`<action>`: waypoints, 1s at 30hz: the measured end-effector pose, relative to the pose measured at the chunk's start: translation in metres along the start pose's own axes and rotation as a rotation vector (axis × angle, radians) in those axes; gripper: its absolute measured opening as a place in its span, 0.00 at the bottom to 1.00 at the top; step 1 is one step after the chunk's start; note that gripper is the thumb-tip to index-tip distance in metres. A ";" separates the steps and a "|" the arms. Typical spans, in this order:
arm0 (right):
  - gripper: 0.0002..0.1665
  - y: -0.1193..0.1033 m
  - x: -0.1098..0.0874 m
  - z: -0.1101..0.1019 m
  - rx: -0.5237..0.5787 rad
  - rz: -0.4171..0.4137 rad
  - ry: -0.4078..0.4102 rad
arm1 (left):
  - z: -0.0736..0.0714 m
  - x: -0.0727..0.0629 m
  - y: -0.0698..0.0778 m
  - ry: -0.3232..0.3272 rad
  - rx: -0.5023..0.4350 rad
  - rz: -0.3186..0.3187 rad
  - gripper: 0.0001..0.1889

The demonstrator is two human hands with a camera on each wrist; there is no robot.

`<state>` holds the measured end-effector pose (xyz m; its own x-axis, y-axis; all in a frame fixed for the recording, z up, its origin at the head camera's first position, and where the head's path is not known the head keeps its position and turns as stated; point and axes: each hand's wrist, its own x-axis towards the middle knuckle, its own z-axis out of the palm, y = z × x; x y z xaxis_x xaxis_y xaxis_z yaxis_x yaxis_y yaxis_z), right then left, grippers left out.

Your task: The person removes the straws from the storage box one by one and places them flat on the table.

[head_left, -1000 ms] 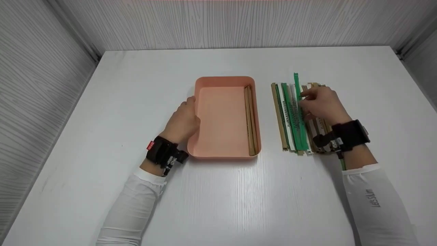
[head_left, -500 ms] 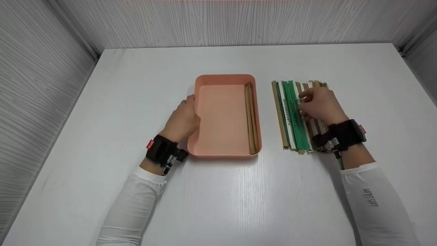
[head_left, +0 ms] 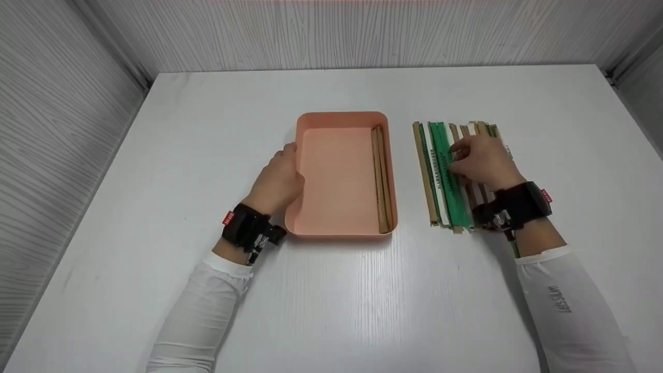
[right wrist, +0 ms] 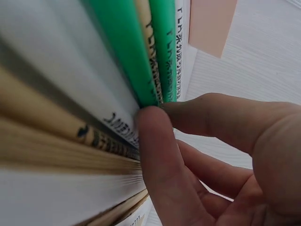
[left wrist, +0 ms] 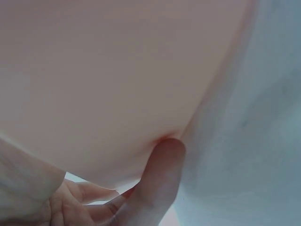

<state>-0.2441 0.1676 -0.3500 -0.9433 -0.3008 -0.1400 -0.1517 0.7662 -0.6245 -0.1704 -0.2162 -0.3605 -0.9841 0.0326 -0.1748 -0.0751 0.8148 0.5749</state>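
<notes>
At the middle of the table in the head view, my left hand grips the left rim of a shallow pink tray. Two narrow brown paper-wrapped sticks lie along the tray's right wall. My right hand is over a row of slim wrapped sticks to the tray's right. Its thumb and index finger pinch a green wrapped stick, close beside a brown one and another green one. The left wrist view has my thumb pressed against the tray's wall, with other fingers partly hidden behind.
Brown, white and green sticks lie side by side in the row, marked with dark print. My right hand and wrist strap cover part of them. The white table meets grey wood-grain panels at the back and sides.
A green stick that jutted out past the row's far end has come down level with the others. My right hand has shifted slightly left; the left hand stays on the tray.
</notes>
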 end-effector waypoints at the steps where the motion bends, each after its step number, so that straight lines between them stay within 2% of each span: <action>1: 0.24 0.000 0.000 0.000 -0.003 -0.004 0.002 | 0.000 0.000 0.000 0.002 0.001 0.002 0.35; 13: 0.24 -0.001 -0.001 0.000 0.003 0.005 0.005 | 0.000 -0.001 0.002 0.001 -0.016 -0.019 0.36; 18: 0.25 -0.009 -0.005 -0.001 0.038 -0.004 0.028 | 0.001 -0.002 0.001 -0.001 -0.012 -0.019 0.35; 25: 0.22 -0.045 -0.014 0.002 0.073 -0.098 0.111 | 0.001 -0.002 0.002 0.002 -0.013 -0.012 0.35; 27: 0.20 -0.059 -0.014 0.005 0.041 -0.142 0.138 | 0.001 -0.002 0.002 0.001 -0.014 -0.011 0.35; 30: 0.20 -0.083 -0.009 0.011 -0.012 -0.202 0.127 | -0.001 -0.001 0.002 0.002 -0.014 -0.016 0.35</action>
<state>-0.2198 0.1003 -0.3049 -0.9231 -0.3749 0.0851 -0.3435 0.7048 -0.6207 -0.1697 -0.2152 -0.3590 -0.9831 0.0187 -0.1823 -0.0928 0.8067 0.5836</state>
